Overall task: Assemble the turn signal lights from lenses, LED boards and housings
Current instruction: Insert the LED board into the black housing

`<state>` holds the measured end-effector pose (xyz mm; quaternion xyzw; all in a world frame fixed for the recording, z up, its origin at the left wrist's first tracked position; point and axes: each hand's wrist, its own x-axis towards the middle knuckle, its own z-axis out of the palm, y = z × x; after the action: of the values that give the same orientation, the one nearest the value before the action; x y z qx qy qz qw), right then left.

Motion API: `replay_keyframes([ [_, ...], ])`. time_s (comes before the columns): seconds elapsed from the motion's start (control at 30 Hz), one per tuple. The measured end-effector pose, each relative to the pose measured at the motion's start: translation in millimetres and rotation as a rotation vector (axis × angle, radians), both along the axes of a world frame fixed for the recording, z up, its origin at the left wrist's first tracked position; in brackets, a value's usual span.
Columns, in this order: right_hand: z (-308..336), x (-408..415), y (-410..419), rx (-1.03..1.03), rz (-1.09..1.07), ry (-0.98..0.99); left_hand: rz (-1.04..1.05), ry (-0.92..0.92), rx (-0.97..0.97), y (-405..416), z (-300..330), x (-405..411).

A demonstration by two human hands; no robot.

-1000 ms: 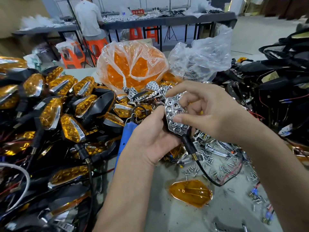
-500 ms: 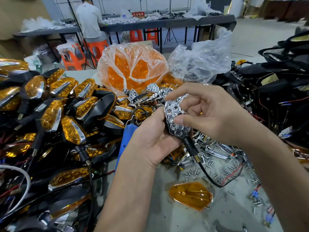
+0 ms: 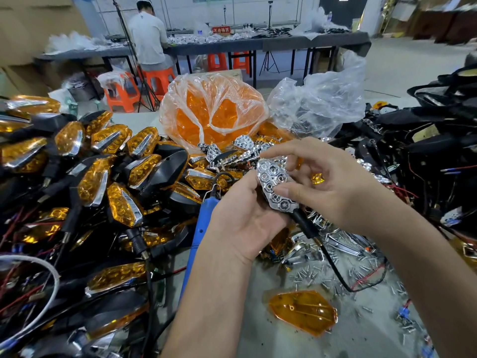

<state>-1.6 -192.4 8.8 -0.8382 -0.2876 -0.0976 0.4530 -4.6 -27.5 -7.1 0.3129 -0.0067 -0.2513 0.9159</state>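
I observe the chrome honeycomb reflector unit on its black stalk [image 3: 275,186] held above the counter [image 3: 263,329], between both hands, at centre of view. Its long axis runs on a diagonal: the pointed tip is directed up and to the left, away from me, and the stalk end points down and to the right, toward me. A black cable [image 3: 333,267] trails from the stalk down to the counter surface.

My left hand [image 3: 245,220] cradles the unit from beneath and behind, fingers curled around its back. My right hand [image 3: 333,182] pinches the unit's right edge, thumb laid on the chrome face, the other fingers arched above the tip.

Open room is limited. A heap of finished amber-and-black turn signal lights [image 3: 103,182] crowds the left side right up to my left forearm. A tangle of black housings and wires [image 3: 426,151] closes off the right. The only bare counter lies near me, and it carries a loose amber plastic lens [image 3: 303,312] and scattered small silver screws [image 3: 333,277]. A blue-handled tool [image 3: 200,228] lies just left of my left wrist.

Behind the hands, a clear plastic bag of amber lenses [image 3: 211,112] stands open-topped. Beside it to the right, a second clear plastic bag [image 3: 320,99] holds contents I cannot identify.
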Motion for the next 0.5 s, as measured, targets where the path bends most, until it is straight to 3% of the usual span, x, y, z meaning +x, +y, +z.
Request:
replay_keyframes([
  [0.2, -7.8, 3.0, 2.9, 0.15, -0.135, 0.165, 0.142, -0.075, 0.019, -0.1, 5.1, 0.0],
  [0.4, -8.3, -0.3, 9.4, 0.212, 0.058, 0.309, 0.235, -0.081, 0.046, -0.7, 12.3, -1.8],
  [0.5, -10.4, 0.9, 12.6, 0.305, 0.067, 0.308, 0.229, -0.097, -0.074, 3.9, 14.0, -8.0],
])
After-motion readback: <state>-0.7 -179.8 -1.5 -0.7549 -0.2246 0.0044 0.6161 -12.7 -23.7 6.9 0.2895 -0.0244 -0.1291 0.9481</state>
